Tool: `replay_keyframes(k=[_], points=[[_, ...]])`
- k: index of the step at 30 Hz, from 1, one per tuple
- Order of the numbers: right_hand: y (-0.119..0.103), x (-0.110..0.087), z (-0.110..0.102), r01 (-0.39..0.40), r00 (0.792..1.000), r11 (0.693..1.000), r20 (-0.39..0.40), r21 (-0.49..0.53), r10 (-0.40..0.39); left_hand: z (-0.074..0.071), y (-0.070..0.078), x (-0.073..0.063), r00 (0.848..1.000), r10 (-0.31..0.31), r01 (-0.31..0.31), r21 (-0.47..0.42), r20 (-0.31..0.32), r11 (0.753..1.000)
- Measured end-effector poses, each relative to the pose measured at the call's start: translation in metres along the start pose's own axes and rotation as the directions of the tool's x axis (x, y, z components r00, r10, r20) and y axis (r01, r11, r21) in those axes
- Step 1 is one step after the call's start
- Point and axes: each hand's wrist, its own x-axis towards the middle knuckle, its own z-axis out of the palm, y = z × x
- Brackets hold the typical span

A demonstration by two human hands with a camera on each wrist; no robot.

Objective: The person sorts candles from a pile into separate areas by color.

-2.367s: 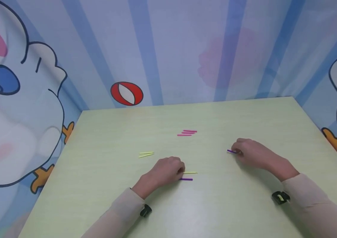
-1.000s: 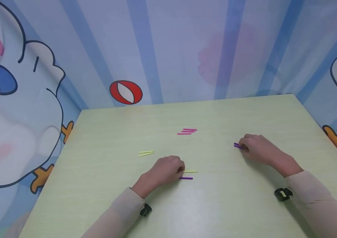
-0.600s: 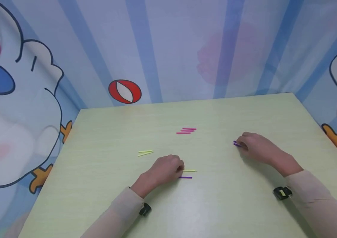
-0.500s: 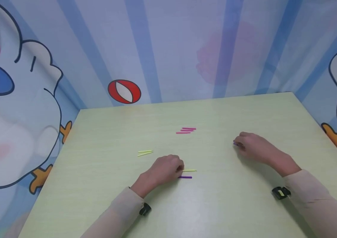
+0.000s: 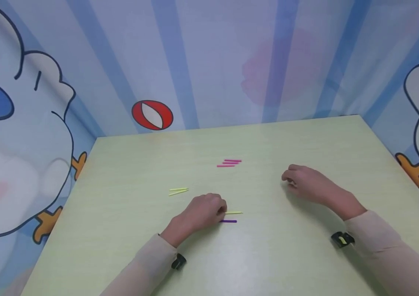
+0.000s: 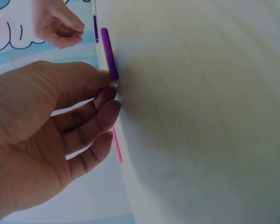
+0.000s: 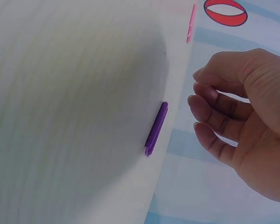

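My left hand (image 5: 202, 211) stays low over the table with thumb and forefinger together, pinching a thin yellow stick (image 5: 234, 213) whose right end sticks out. Just in front lies a purple stick (image 5: 229, 221); in the left wrist view that purple stick (image 6: 109, 53) ends by the thumb tip, and whether it is touched I cannot tell. My right hand (image 5: 311, 185) hovers at the right with loosely bent fingers and nothing between them. Below it, two purple sticks (image 7: 157, 127) lie side by side on the table in the right wrist view; the head view hides them behind the hand.
Three pink sticks (image 5: 230, 163) lie together toward the back of the pale table (image 5: 139, 164). Two yellow sticks (image 5: 178, 191) rest left of centre, their right ends close together. A printed cloth backdrop (image 5: 224, 61) rises behind and at both sides.
The right hand brought two purple sticks together, then let go of them and shifted slightly left. The left hand has kept its place; the head view has turned a little.
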Motion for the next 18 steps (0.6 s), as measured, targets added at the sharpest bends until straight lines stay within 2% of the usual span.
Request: replay_keyframes(k=[5,18], points=[[-0.015,0.009,0.003,0.053,0.999,0.998,0.001,0.015,-0.053,0.000,0.000,0.000,1.000,-0.004,0.004,0.002,0.001,1.000],[-0.049,0.030,0.008,0.113,0.992,0.991,0.045,0.075,-0.116,-0.002,0.001,0.000,1.000,-0.007,0.007,-0.009,0.012,1.000]])
